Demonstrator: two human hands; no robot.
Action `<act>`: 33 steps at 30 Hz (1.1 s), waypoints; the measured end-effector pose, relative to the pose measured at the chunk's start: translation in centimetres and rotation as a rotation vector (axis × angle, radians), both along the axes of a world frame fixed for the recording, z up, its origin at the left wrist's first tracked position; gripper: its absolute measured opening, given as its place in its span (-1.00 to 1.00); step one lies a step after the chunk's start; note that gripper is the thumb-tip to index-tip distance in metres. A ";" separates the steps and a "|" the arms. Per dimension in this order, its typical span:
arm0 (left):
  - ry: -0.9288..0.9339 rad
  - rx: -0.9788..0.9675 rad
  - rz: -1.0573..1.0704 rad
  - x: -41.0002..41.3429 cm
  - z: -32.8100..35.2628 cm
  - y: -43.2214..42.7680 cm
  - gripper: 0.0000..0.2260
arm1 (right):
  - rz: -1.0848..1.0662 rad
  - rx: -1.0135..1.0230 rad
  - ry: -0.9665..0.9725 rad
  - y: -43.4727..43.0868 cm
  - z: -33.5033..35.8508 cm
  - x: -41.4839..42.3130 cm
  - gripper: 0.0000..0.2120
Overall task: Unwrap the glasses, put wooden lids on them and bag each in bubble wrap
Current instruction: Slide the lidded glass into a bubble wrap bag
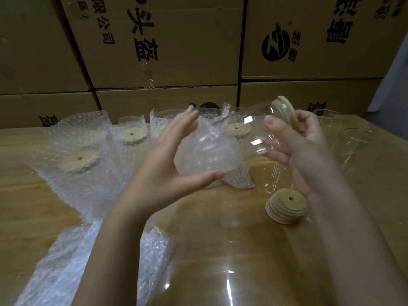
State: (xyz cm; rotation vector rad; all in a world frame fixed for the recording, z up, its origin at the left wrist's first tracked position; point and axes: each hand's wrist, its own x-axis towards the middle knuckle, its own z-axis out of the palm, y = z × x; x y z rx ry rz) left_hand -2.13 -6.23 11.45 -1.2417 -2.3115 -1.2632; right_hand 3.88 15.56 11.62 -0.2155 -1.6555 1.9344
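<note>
My right hand [304, 146] grips a clear glass [254, 129] lying on its side in the air. A wooden lid [284, 109] sits on its mouth at the upper right, and its base faces left. My left hand [167, 164] holds a small bubble wrap bag [203, 151] between thumb and fingers, just left of the glass's base. Three bagged glasses with lids stand behind on the wooden table [33, 206]: one bagged glass at the left [79, 162], one at mid-left [131, 134] and one in the middle [237, 129].
A stack of wooden lids [287, 206] lies below my right hand. Bare glasses [326, 117] stand at the far right. Flat bubble wrap bags [88, 261] lie at the front left and clear plastic film [220, 250] at the front. Cardboard boxes [165, 51] wall off the back.
</note>
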 end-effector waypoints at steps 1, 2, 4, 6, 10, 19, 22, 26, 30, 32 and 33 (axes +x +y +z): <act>0.030 -0.059 0.010 0.0 -0.1 0.1 -0.17 | 0.026 -0.044 0.005 0.1 0.1 0.0 -0.37; 0.053 -0.108 0.032 0.0 -0.1 0.3 -0.15 | 0.045 -0.074 0.007 0.2 0.1 0.0 -0.37; 0.070 -0.166 0.080 -0.2 -0.3 0.7 -0.14 | 0.055 -0.079 0.007 0.2 0.0 -0.2 -0.38; 0.084 -0.194 0.103 -0.3 -0.4 0.9 -0.16 | 0.053 -0.065 0.018 0.0 -0.1 -0.3 -0.39; 0.110 -0.201 0.103 -0.4 -0.6 0.9 -0.16 | 0.075 -0.022 0.014 -0.1 -0.2 -0.2 -0.38; 0.166 -0.137 0.064 -0.2 -1.9 3.1 -0.25 | 0.031 0.211 -0.039 -1.0 -0.7 -0.1 -0.50; 0.177 -0.024 0.040 0.4 -2.1 4.1 -0.24 | 0.040 0.257 -0.028 -1.2 -0.7 -0.1 -0.51; 0.134 -0.067 0.165 0.1 -2.3 4.1 -0.09 | 0.047 0.274 -0.003 -1.3 -0.5 0.0 -0.51; 0.069 -0.199 0.230 -0.5 -2.3 2.8 0.02 | 0.065 0.291 0.008 -1.5 -0.5 0.0 -0.47; 0.039 -0.225 0.169 -0.5 -2.3 2.7 0.00 | 0.092 0.309 0.012 -1.7 -0.7 -0.1 -0.46; 0.028 -0.218 0.155 -0.5 -2.4 2.7 -0.01 | 0.104 0.326 0.014 -1.9 -0.8 -0.2 -0.47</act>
